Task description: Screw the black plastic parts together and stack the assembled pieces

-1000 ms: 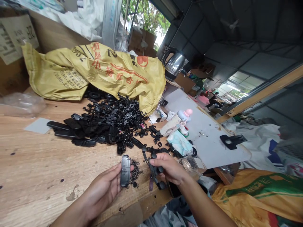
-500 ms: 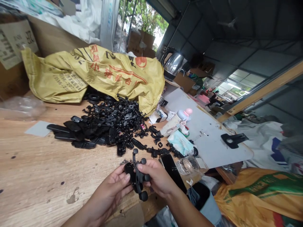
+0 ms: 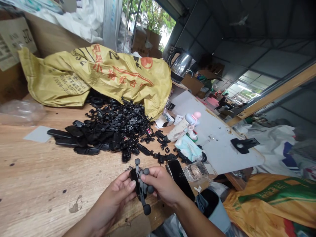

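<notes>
Between my two hands is a black plastic holder piece with several arms that end in round knobs. My left hand is closed on its dark flat back part, thumb on the near side. From the other side my right hand pinches the knobbed arms between thumb and fingers. The fingertips behind the piece are partly hidden. Beyond my hands lies a heap of similar black plastic parts on the wooden table.
A yellow sack lies across the back of the heap. Right of it stand a bottle, a tissue pack and a phone. A grey-blue bin is below the table edge, beside an orange sack.
The holder piece has turned slightly in my hands, so its knobbed arms face me more and sit a little further left. Both hands keep hold of it.
</notes>
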